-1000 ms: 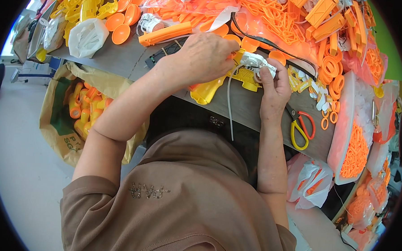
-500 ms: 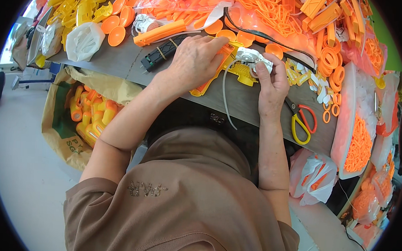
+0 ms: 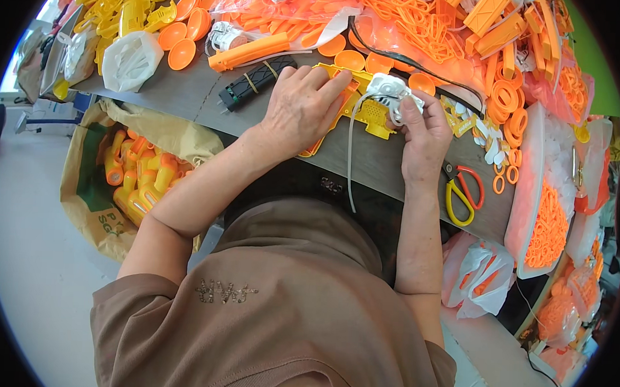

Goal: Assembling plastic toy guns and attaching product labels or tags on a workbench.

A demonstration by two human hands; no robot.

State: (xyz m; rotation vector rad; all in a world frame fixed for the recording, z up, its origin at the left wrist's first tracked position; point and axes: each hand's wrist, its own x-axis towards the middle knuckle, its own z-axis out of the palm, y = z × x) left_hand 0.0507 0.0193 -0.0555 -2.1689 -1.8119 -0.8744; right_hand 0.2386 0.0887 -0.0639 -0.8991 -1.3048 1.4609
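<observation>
My left hand (image 3: 298, 104) has its fingers closed over the edge of an orange plastic part (image 3: 336, 110), which lies against a yellow plastic shell (image 3: 375, 116) on the table. The fingertips hide some of where the two meet. Between the thumb and fingers of my right hand (image 3: 427, 133) is a white plastic mechanism (image 3: 386, 86), tilted above the shell's right end. A thin clear tube (image 3: 351, 154) hangs from it past the table's front edge. Left of my left hand lies a black ribbed cylinder (image 3: 242, 94) with a rubber band round it.
Scissors (image 3: 460, 193) with red and yellow handles lie right of my right hand. Orange parts (image 3: 414, 18) heap along the back, yellow parts (image 3: 124, 5) at far left. A clear bin (image 3: 528, 182) stands right; a paper bag (image 3: 89, 191) of orange-yellow pieces hangs below the table.
My right hand has moved slightly right and the white mechanism has tilted up, its tube swinging with it. My left fingers have curled more over the orange part.
</observation>
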